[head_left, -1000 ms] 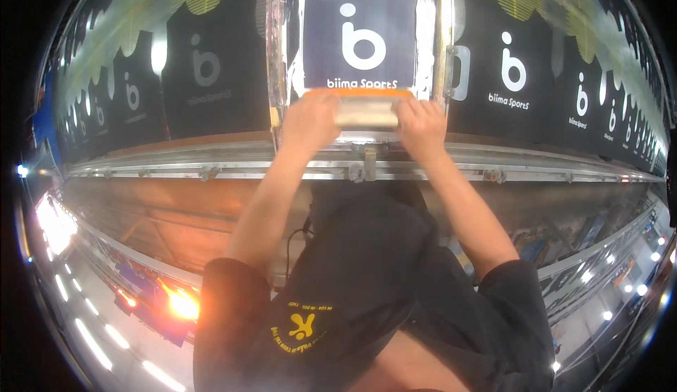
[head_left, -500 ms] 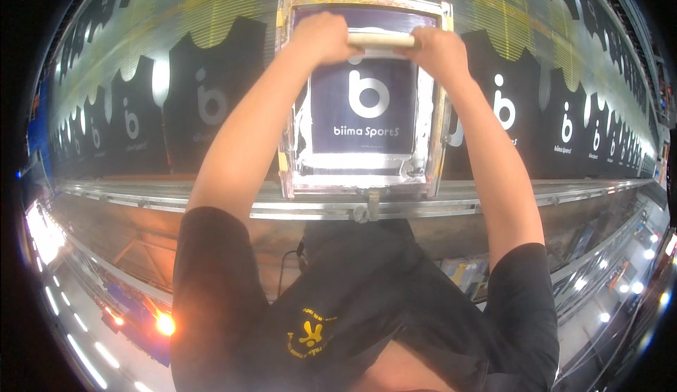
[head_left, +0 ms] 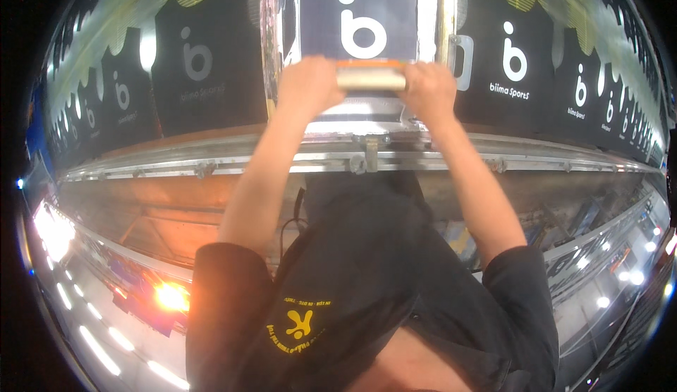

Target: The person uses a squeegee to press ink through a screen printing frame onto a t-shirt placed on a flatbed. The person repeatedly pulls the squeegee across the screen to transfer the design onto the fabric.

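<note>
A screen-printing squeegee (head_left: pixel 371 79) with a pale, rounded handle is gripped at both ends. My left hand (head_left: pixel 308 87) wraps its left end and my right hand (head_left: pixel 429 90) its right end. Beneath them lies a printing screen (head_left: pixel 270 46) in a metal frame with tape around the border. White lettering and a round logo (head_left: pixel 364 34) show in its dark middle, just beyond the squeegee. The squeegee is over the near part of the screen; its blade's lower edge is mostly hidden.
Dark shirt panels (head_left: pixel 204 85) lie in a row to the left, and more panels (head_left: pixel 513 96) with white logos to the right. A metal rail (head_left: pixel 317 161) with clamps runs along the table's near edge. A bright orange light (head_left: pixel 171 297) glows at lower left.
Both hands have drawn the squeegee from the far end of the screen toward me, uncovering the logo. The view has shifted, so the screen sits higher in the picture.
</note>
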Motion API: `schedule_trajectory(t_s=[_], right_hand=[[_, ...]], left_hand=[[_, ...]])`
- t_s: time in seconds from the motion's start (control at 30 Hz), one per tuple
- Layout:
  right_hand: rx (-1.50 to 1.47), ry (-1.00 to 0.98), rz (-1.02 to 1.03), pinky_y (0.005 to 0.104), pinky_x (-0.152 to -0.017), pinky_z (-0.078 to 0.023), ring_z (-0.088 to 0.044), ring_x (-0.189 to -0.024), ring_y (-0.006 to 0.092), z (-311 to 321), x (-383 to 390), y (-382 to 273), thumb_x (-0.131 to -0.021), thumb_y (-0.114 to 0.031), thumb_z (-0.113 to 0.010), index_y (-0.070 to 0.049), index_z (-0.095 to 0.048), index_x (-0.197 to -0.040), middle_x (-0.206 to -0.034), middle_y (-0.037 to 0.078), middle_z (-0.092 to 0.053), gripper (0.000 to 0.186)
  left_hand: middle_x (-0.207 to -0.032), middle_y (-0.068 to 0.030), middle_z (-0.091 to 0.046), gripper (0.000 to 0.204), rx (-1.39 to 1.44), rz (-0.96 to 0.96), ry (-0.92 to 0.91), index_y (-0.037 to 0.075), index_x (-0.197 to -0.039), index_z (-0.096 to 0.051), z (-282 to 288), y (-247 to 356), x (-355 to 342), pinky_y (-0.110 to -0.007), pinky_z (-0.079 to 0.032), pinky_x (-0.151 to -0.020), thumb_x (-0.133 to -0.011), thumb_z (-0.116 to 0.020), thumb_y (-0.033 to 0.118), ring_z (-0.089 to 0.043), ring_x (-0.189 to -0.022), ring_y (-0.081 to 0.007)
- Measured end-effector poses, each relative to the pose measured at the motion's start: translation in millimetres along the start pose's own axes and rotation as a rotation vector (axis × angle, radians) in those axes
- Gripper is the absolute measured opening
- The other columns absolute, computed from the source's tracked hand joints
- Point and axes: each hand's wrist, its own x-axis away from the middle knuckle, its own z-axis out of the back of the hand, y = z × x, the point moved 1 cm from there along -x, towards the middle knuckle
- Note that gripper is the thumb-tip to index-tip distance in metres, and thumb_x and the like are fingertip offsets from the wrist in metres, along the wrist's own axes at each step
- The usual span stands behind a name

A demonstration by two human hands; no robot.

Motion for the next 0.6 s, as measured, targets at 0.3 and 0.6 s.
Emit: schedule_trajectory(t_s=[0.3,0.6], right_hand=[[-0.204,-0.066,-0.005,0.0443,-0.086,-0.046,-0.059,-0.095,0.0301,21,107,-47,-0.063,-0.002,-0.079,-0.011,-0.062,-0.093,-0.095,0.008,-0.06,0.035],[-0.164,-0.05,0.132,0.0443,-0.073,-0.046,-0.063,-0.078,0.0282,46,3,0,-0.069,-0.022,-0.087,-0.014,-0.062,-0.084,-0.079,0.005,-0.06,0.03]], left_hand=[[-0.114,-0.014,-0.073,0.056,0.139,-0.097,0.272,0.005,-0.123,-0.068,-69,21,130,-0.045,-0.058,-0.091,-0.071,-0.085,0.016,-0.07,-0.109,-0.0349],[-0.091,-0.0124,-0.075,0.034,0.045,-0.173,0.021,0.01,-0.093,-0.075,34,-1,29,-0.049,-0.059,-0.074,-0.088,-0.079,0.044,-0.074,-0.087,-0.0343]])
